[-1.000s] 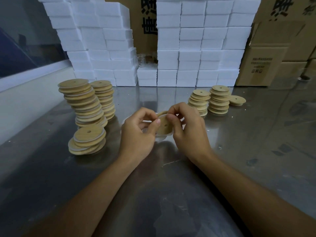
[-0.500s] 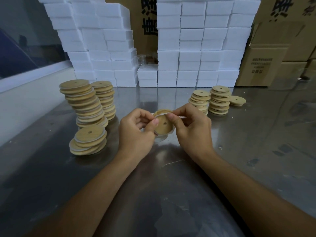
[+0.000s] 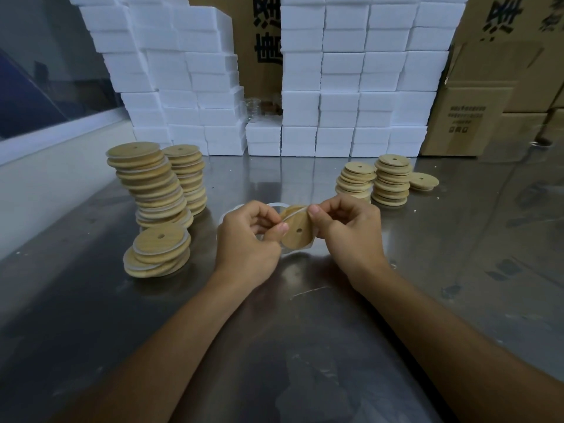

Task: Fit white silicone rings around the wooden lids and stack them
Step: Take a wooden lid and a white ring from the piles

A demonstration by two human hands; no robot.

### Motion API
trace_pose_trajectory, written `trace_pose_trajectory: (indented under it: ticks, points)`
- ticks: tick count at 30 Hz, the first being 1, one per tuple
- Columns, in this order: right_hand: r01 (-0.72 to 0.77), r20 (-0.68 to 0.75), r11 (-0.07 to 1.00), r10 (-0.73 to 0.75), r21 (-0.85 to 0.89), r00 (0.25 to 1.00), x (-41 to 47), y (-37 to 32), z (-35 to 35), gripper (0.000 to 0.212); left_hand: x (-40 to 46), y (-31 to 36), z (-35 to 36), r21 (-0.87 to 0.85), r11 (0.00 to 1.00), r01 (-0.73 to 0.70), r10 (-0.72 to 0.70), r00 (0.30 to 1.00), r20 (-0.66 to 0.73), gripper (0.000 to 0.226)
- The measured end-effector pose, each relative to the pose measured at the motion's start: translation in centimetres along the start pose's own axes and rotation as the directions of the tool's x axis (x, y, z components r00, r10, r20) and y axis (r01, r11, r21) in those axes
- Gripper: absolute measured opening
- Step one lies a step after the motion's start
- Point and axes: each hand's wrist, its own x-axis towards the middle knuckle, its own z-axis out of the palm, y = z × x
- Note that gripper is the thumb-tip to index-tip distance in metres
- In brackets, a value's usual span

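Wooden lid [image 3: 296,231] sits upright between both hands above the steel table [image 3: 457,254], with the white silicone ring [image 3: 293,214] stretched across its upper edge. Left hand [image 3: 247,239] pinches lid and ring at the left rim, and right hand [image 3: 348,230] pinches the ring at the top right. To do this well, I would anchor the seated side firmly and roll the loose band evenly along the rim, then set it on the short near-left stack [image 3: 157,254].

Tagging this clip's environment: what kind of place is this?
Most likely a small packing or assembly workshop. A person's hands fit a ring on a wooden lid at a steel table, amid stacks of lids, with white boxes and cardboard cartons behind.
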Motion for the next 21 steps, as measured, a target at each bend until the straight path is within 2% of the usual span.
trace_pose_trajectory:
  ticks: [6,15,21]
  points:
    - [-0.035,0.017,0.999,0.034,0.041,0.999,0.02,-0.13,-0.04,0.015,0.07,-0.56,0.09,-0.035,0.999,0.031,-0.031,0.999,0.013,0.034]
    - [0.020,0.056,0.999,-0.018,-0.040,0.998,-0.10,-0.13,0.01,0.009,0.04,-0.79,-0.18,-0.119,0.982,0.148,-0.142,0.988,0.055,0.033]
    - [0.125,0.155,0.987,-0.109,-0.102,0.982,-0.43,0.04,0.37,0.010,-0.47,-0.16,0.03,-0.078,0.995,0.063,-0.059,0.997,0.057,0.029]
